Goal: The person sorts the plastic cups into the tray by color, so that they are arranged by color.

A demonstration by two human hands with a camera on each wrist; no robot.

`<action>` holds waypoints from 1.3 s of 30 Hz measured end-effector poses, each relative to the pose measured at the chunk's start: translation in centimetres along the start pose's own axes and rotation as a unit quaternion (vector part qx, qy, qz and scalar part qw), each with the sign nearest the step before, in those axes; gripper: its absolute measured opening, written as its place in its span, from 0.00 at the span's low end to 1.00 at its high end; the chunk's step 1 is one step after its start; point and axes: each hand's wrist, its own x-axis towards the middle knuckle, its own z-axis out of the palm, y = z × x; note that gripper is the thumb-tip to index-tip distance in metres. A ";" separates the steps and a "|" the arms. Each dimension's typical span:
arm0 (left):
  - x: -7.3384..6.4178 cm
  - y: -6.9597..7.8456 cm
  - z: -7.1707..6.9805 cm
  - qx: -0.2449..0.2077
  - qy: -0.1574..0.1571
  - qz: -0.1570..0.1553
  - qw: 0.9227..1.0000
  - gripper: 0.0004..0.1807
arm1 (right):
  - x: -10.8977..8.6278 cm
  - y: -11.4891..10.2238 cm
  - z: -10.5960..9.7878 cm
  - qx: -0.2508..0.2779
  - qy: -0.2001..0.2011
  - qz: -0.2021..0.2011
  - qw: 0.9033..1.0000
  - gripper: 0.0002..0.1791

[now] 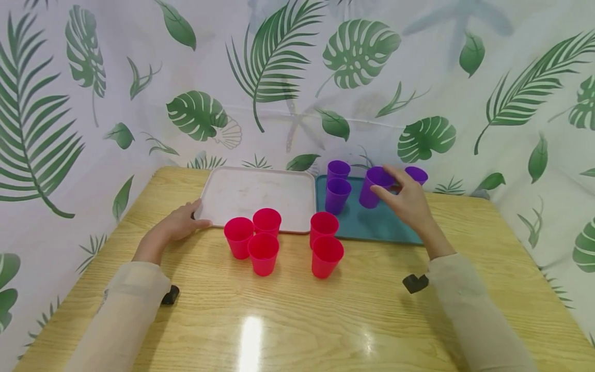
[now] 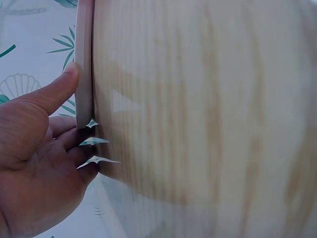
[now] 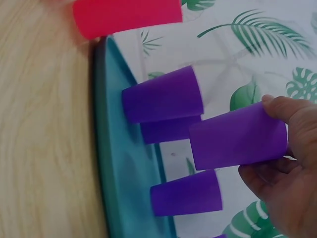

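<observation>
My right hand point(image 1: 409, 199) pinches a purple cup point(image 1: 369, 192) near its rim, thumb on one side and fingers on the other. The cup is upright over the teal tray point(image 1: 386, 231). Other purple cups stand on that tray: two close together at its left, among them the front one point(image 1: 338, 197), one point(image 3: 188, 193) beside the held cup in the right wrist view, and one point(image 1: 417, 174) partly behind my hand. My left hand point(image 1: 178, 222) grips the front left corner of the white tray point(image 1: 260, 188), its thumb on the rim point(image 2: 85, 64).
Several red cups stand upright on the wooden table point(image 1: 297, 330) before the trays: three grouped at the left, including the nearest one point(image 1: 263, 256), and two at the right, the nearer point(image 1: 327, 257) in front of the other. A leaf-patterned cloth point(image 1: 288, 77) hangs behind the table.
</observation>
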 end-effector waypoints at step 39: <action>0.3 -0.3 -0.1 -0.006 -0.002 -0.002 1.000 0.50 | -0.3 4.4 3.9 -0.020 -0.002 0.041 0.999 0.37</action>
